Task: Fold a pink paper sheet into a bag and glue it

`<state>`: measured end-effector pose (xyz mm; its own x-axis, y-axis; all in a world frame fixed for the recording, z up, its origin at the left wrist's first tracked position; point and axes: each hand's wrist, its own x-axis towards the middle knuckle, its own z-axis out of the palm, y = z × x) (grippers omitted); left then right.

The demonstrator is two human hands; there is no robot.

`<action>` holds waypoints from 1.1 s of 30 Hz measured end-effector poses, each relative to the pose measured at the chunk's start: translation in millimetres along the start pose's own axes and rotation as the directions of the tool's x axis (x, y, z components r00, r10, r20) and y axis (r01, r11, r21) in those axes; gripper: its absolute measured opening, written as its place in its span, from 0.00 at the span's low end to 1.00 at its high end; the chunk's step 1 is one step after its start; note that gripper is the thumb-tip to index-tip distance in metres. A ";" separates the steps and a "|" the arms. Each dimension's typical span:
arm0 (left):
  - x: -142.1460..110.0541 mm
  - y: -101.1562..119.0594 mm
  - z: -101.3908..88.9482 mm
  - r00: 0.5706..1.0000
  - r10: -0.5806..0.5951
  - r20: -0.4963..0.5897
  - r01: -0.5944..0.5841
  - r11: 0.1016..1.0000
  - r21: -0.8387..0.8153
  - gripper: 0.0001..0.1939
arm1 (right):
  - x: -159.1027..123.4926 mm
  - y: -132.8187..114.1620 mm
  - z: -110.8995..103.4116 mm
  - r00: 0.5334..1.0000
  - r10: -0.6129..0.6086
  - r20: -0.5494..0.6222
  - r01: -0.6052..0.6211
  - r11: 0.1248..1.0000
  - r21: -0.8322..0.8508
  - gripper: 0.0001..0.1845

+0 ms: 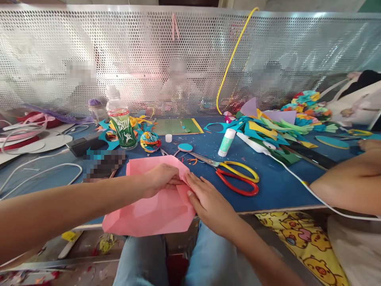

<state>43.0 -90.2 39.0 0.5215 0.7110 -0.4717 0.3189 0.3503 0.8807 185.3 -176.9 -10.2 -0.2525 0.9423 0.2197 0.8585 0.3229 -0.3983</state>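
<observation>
A sheet of pink paper [149, 210] with folded edges lies at the table's front edge, its near part hanging over my lap. My left hand [163, 178] reaches across it, fingers curled and closed on the paper near its upper right corner. Along the right edge, my right hand [210, 202] holds the folded side between thumb and fingers, its fingertips close to the left hand. Just beyond lie scissors [238, 176] with one yellow and one red handle. A glue stick [226, 142] stands uncapped behind them, and its white cap [168, 138] sits farther left.
A green-labelled bottle [122, 127], a dark blurred object [104, 165] and a white cable [41, 180] are on the left. Coloured paper scraps [264, 129] and a white corded tool [253, 143] lie right. Another person's arm [351, 182] rests at the right. A perforated metal screen [193, 51] borders the back.
</observation>
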 end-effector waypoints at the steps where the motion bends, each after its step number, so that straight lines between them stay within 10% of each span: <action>1: 0.6 -0.5 -0.3 1.000 -0.001 0.006 0.001 1.000 0.001 0.07 | 0.1 -0.3 -0.4 1.000 -0.004 0.007 0.005 1.000 -0.009 0.27; 20: 1.5 4.5 -7.6 0.992 -0.090 0.085 0.100 0.988 -0.114 0.13 | -0.9 2.8 -2.2 0.999 0.015 0.032 -0.016 0.999 0.042 0.31; 25: -10.9 3.2 -16.5 0.993 -0.088 -0.076 0.090 0.996 0.027 0.12 | -8.5 9.4 -7.5 0.996 0.092 -0.019 -0.089 0.989 0.119 0.29; 29: -19.3 0.0 -15.4 0.968 -0.248 0.024 0.241 0.957 0.161 0.19 | -18.3 10.6 -6.7 0.992 0.099 -0.078 -0.090 0.990 0.107 0.25; 33: -31.7 1.9 5.8 0.996 -0.087 0.037 0.085 0.996 0.032 0.12 | -23.9 6.3 -5.9 0.987 0.119 -0.104 -0.109 0.989 0.099 0.26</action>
<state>31.7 -115.6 55.3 0.5207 0.6551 -0.5475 0.3878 0.3899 0.8353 199.3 -197.9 -12.8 -0.1011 0.9598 0.2618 0.8325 0.2257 -0.5060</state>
